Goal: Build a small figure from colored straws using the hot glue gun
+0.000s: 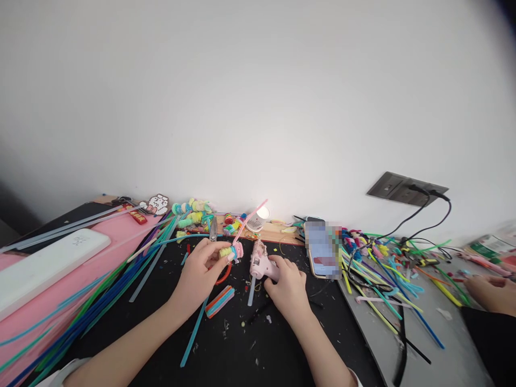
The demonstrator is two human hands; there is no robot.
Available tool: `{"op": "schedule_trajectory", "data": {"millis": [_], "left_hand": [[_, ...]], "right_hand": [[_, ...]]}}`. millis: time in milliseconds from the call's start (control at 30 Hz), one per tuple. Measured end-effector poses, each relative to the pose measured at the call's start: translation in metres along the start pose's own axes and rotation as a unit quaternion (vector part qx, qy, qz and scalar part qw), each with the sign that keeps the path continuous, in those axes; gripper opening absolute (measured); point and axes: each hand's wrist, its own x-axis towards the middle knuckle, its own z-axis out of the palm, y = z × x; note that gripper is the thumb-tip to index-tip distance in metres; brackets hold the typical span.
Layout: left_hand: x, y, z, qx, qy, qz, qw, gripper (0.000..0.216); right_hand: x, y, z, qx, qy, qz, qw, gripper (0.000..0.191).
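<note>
The work looks partway along: a small coiled piece already has its coloured rounds wound, while a pink strand runs up from it, loose at its far end. Similar fuzzy coils near the far edge of the table appear already shaped. A short striped bundle, nearer the front edge, and the long loose stems toward the left edge seem yet to be worked in.

The coiled piece is above the middle of the table, pinched between the thumb and fingers of the left hand. It is plush and stubby, pale yellow at one end, blue in the middle, pink at the other. Whether any glue is on it cannot be told.

The right hand is curled round the handle of a pale pink glue gun, a translucent glue stick protruding toward the front edge. Whether the gun is lifted is unclear.
</note>
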Motion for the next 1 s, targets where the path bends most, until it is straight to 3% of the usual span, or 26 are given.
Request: {"op": "schedule_trajectory", "data": {"millis": [167,400,1000], "left_hand": [[0.0004,-0.0035,-0.002,0.028,0.008,0.013,0.999,0.021],[0.0007,-0.0013,-0.0029,0.08,0.018,0.037,0.996,0.021],[-0.0014,-0.0022,-0.0014,0.129,0.002,0.076,0.989,0.022]], "right_hand": [[0.004,0.0026,-0.0038,0.185,0.029,-0.021,0.982,0.023],[0.0021,0.0018,-0.0029,0.363,-0.03,-0.052,0.93,0.034],[-0.0013,-0.0026,-0.0045,0.357,-0.064,-0.083,0.928,0.033]]}}
